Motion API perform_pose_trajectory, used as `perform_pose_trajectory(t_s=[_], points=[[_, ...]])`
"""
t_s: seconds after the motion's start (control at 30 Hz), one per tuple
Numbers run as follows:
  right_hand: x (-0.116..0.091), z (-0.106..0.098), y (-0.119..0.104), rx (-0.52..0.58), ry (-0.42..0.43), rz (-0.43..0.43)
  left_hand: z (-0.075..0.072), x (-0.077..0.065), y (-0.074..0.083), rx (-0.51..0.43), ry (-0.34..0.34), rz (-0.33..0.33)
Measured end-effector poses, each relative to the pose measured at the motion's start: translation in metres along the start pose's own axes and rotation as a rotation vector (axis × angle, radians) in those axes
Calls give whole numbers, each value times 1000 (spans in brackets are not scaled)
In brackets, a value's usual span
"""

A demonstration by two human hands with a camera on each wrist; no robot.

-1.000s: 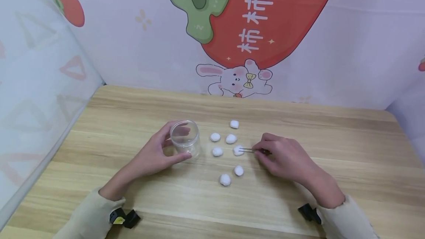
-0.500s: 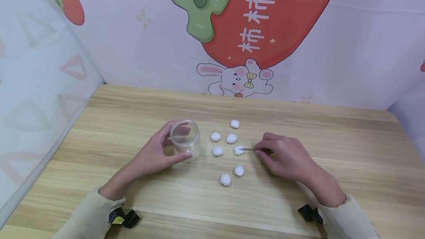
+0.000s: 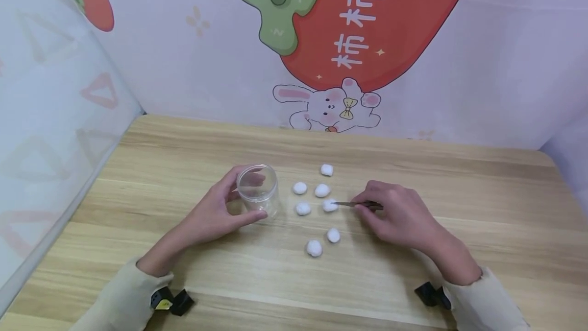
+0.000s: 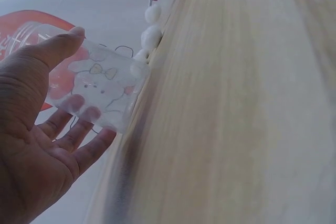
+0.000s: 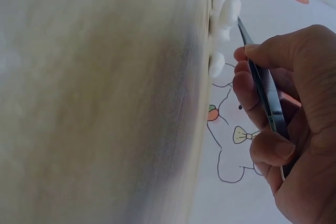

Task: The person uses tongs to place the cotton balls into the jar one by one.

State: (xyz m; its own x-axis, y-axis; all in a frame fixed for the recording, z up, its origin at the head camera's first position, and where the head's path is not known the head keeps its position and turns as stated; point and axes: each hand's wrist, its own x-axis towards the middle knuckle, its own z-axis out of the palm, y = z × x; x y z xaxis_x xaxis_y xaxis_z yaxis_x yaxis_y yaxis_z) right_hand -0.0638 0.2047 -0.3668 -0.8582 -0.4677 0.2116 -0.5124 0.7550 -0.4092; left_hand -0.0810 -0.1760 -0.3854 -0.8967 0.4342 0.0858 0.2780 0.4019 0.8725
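Observation:
My left hand point(image 3: 216, 211) holds a clear plastic jar point(image 3: 258, 188), thumb on the near side and fingers on the far side. The jar stands on the table with its open mouth up, and nothing shows inside it. In my right hand point(image 3: 397, 213) is a pair of metal tweezers point(image 5: 266, 95), pinched between thumb and fingers. Their tips meet a white cotton ball point(image 3: 329, 205); in the right wrist view this cotton ball point(image 5: 230, 12) appears slightly off the table. Several other cotton balls point(image 3: 303, 209) lie between the jar and the tweezers.
The wooden table point(image 3: 229, 290) runs back to a printed cloth backdrop point(image 3: 436, 80) with a rabbit and a red fruit. A pale cloth point(image 3: 41, 132) borders the left side. Black wrist mounts point(image 3: 171, 300) sit at both sleeves.
The tweezers' two arms, apart a second ago, have closed together at the cotton ball, which has risen a little. The left hand and jar stay in place; the head view tilts slightly.

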Motion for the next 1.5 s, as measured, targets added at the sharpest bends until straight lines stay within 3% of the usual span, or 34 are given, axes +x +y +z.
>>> perform_pose_trajectory(t_s=[0.23,0.6,0.93,1.5], points=[[1,-6,-3,4,7,69,-1,2,3,6,-9,6],[7,-12,-8,103,42,102,3,3,2,-30,-18,13],[16,-20,-17,135,100,105,1,8,5,-14,-19,19],[41,-27,-42,241,116,57,-2,0,7,1,-20,3]])
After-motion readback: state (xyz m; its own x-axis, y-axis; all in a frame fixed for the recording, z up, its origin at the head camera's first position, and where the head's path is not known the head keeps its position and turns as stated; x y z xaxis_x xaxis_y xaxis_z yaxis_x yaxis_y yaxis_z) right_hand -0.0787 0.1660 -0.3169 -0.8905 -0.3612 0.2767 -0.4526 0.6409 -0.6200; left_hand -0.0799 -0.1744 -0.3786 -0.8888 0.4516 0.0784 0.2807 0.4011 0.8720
